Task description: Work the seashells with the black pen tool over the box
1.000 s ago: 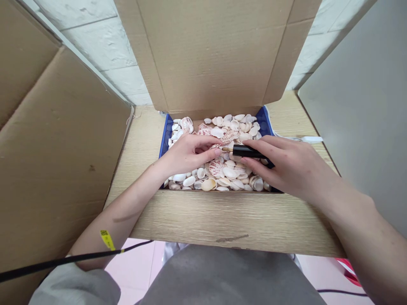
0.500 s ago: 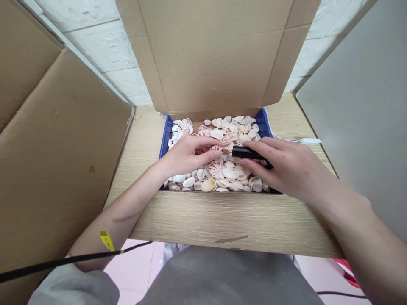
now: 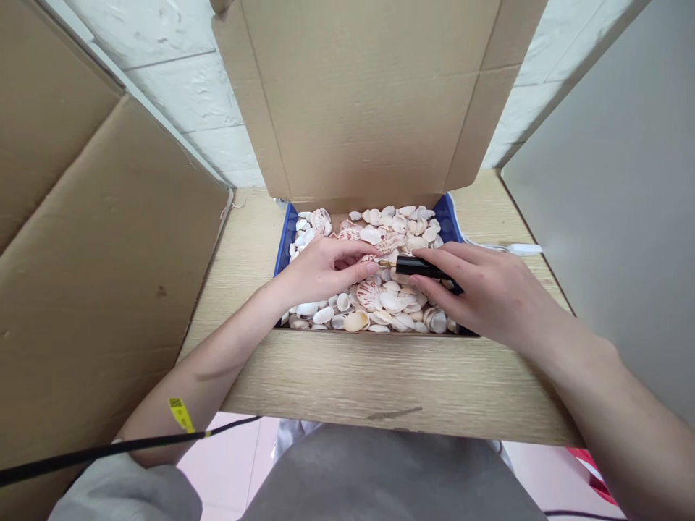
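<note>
My left hand (image 3: 329, 268) is closed, its thumb and fingers pinching a small reddish-white seashell (image 3: 369, 258) that they partly cover. In my right hand (image 3: 478, 286) is a black hand drill (image 3: 415, 266), lying level with its brass chuck pointing left. The drill's tip meets the shell or stops right beside it; the exact contact is too small to tell. Both hands hover over a shallow blue-sided cardboard box (image 3: 449, 221) filled with seashells. Under the drill lies a fan-shaped scallop shell (image 3: 369, 294) with red stripes, among many pale shells (image 3: 391, 300).
The box's brown lid (image 3: 369, 94) stands up at the back. A cardboard panel (image 3: 124, 239) rises at the left and a grey panel (image 3: 602, 181) at the right. A white cable with a plug (image 3: 524, 249) lies right of the box. A black cable (image 3: 108, 452) crosses my left arm.
The camera view has shifted slightly. My hands keep the same hold on the shell and the drill, and the drill's tip stays at the shell.
</note>
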Motion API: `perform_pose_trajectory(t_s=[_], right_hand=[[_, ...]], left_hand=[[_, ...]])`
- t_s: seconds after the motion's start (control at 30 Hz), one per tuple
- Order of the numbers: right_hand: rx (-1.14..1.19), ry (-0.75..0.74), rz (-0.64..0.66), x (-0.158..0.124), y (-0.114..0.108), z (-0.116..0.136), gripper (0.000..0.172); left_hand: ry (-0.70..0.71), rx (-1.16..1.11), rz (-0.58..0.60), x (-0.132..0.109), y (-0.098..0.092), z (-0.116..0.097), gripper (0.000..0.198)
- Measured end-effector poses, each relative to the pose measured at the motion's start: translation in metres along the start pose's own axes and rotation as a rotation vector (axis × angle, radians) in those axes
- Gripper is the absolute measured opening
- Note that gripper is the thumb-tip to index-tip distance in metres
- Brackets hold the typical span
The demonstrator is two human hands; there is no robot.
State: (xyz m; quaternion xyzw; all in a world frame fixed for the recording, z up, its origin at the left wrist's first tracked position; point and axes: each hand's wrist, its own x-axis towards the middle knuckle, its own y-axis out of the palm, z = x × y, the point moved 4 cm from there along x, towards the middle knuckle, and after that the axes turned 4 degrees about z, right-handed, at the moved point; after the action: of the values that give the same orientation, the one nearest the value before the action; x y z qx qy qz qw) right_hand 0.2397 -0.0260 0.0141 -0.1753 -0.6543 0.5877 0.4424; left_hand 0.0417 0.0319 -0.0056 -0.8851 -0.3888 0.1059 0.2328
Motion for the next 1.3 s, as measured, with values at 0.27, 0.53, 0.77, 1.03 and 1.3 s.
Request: perform_pose_trajectory(t_s=[0.27,0.53,0.77,1.03,1.3], right_hand=[[-0.039,-0.059,-0.215,-0.0005,-0.0057,-0.0001,0.019],[-0.007,0.028,-0.208,0.0008,-0.0079,-0.0027,0.021],[0.056,0.048,-0.089,-0.0002,-0.0016,-0.0007,0.021],[0.079,0.055,-0.06,0.0013,-0.0029,-0.0008,0.02],[0.067,0.039,-0.08,0.001,-0.0029,0.0001,0.019]], left_hand=[[0.015,-0.091,-0.014,-0.0016,-0.001,0.0005,0.044],[0.01,-0.272,-0.006,-0.0029,0.0,0.0027,0.045],[0.027,-0.262,-0.044,-0.0035,-0.0024,0.0004,0.043],[0.044,-0.261,-0.065,-0.0035,-0.0036,-0.0005,0.038],[0.026,-0.237,-0.063,-0.0035,-0.0033,0.0002,0.038]])
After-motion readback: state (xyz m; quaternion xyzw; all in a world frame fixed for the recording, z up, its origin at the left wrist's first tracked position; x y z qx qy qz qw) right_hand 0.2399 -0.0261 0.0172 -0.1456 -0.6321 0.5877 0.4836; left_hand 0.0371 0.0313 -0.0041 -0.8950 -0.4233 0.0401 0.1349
